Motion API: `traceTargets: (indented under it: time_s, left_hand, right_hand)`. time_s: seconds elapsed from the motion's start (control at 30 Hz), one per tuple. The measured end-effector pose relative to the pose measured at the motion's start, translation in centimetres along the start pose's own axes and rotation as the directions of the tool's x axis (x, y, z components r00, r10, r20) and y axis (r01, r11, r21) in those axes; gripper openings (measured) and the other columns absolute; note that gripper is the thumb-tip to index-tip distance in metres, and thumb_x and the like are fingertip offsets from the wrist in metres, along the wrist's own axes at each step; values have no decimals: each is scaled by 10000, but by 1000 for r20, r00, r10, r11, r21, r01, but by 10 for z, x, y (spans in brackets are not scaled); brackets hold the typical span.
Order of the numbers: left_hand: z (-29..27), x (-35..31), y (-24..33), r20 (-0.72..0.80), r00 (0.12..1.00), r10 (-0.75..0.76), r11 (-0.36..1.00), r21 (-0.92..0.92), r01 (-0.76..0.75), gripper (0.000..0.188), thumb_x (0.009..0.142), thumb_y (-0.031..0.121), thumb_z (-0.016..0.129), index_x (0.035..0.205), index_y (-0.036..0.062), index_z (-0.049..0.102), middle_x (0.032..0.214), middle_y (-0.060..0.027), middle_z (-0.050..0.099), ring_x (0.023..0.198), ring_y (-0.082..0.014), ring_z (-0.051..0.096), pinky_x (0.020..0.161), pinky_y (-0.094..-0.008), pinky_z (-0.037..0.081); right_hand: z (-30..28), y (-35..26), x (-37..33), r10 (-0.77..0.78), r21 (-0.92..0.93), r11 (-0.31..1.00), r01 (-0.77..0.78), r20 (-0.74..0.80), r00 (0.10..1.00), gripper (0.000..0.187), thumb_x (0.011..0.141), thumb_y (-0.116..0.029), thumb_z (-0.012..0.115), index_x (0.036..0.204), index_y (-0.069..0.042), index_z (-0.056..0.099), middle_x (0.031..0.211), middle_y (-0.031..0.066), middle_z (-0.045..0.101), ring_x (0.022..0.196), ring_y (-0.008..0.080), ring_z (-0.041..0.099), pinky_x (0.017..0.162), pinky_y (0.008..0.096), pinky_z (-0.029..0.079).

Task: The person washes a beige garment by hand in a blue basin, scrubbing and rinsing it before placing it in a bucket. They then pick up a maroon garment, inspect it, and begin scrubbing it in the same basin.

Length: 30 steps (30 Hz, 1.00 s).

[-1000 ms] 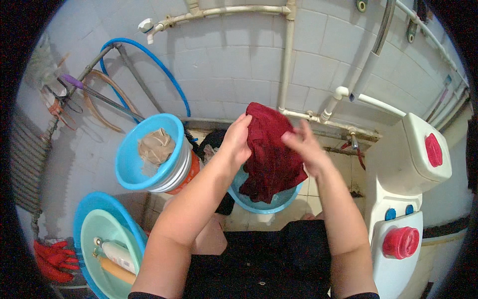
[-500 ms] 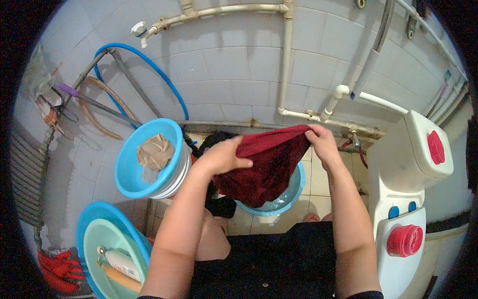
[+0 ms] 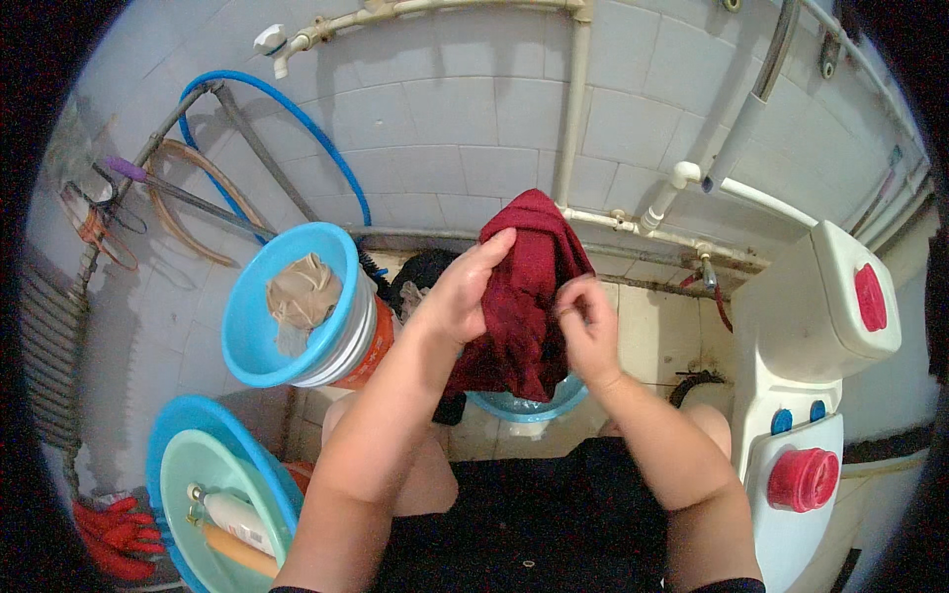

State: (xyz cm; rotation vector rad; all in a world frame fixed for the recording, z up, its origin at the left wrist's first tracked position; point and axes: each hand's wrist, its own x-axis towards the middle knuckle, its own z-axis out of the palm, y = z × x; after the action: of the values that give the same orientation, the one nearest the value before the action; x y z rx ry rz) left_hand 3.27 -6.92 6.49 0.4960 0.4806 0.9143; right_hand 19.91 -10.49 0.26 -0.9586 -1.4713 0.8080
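A dark red cloth [image 3: 527, 296] hangs bunched between my two hands, its top folded into a peak. My left hand [image 3: 463, 295] grips its left side, with the fingertips lying over the fabric. At the right edge my right hand [image 3: 591, 328] has its fingers curled in on the cloth; they are slightly blurred. Below, a light blue basin [image 3: 542, 411] with water in it stands on the floor, mostly covered by the cloth.
To the left, a blue basin [image 3: 240, 353] holding a beige cloth [image 3: 304, 293] sits on a bucket. Nested tubs [image 3: 178, 465] with bottles are nearer. A toilet [image 3: 776, 326] with a red jar [image 3: 803, 480] is on the right. Pipes [image 3: 570, 128] run along the tiled wall.
The cloth was stretched wide to the right; now it is gathered and raised at its top. My right hand has come down and left, closer to my left hand.
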Motion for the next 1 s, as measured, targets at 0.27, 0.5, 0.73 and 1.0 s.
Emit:
traceTargets:
  time_s: [0.27, 0.5, 0.73, 1.0]
  left_hand:
    - [42, -18, -23, 143, 987, -71, 994, 90, 58, 342, 883, 271, 528, 1152, 61, 511, 968, -46, 613, 816, -132, 596, 708, -284, 496]
    - [41, -43, -13, 264, 964, 2, 999, 40, -13, 391, 874, 262, 536, 1188, 35, 488, 1054, -89, 602, 894, -179, 607, 787, -332, 496]
    - [49, -60, -7, 263, 958, 111, 992, -83, -92, 455, 876, 347, 510, 1205, 34, 478, 1115, -101, 586, 968, -203, 593, 858, -362, 473]
    - [0, -29, 38, 32, 931, 363, 932, 5, -363, 404, 925, 354, 425, 1148, 33, 525, 1089, -108, 599, 973, -252, 582, 875, -391, 453]
  right_hand:
    - [26, 72, -33, 453, -176, 889, -423, 480, 751, 207, 842, -150, 513, 995, -40, 598, 954, 104, 637, 852, 237, 601, 781, 350, 456]
    - [36, 78, -33, 557, -187, 817, -545, 501, 663, 220, 847, -159, 521, 1016, -39, 593, 961, 108, 635, 843, 232, 604, 772, 354, 463]
    - [39, 67, -8, 702, 236, 482, -843, 471, 534, 235, 851, -169, 529, 1036, -37, 588, 967, 113, 633, 835, 227, 606, 763, 357, 470]
    - [64, 23, 0, 587, 510, 96, -855, 665, 462, 253, 856, -180, 539, 1060, -36, 581, 974, 118, 631, 825, 221, 610, 753, 361, 479]
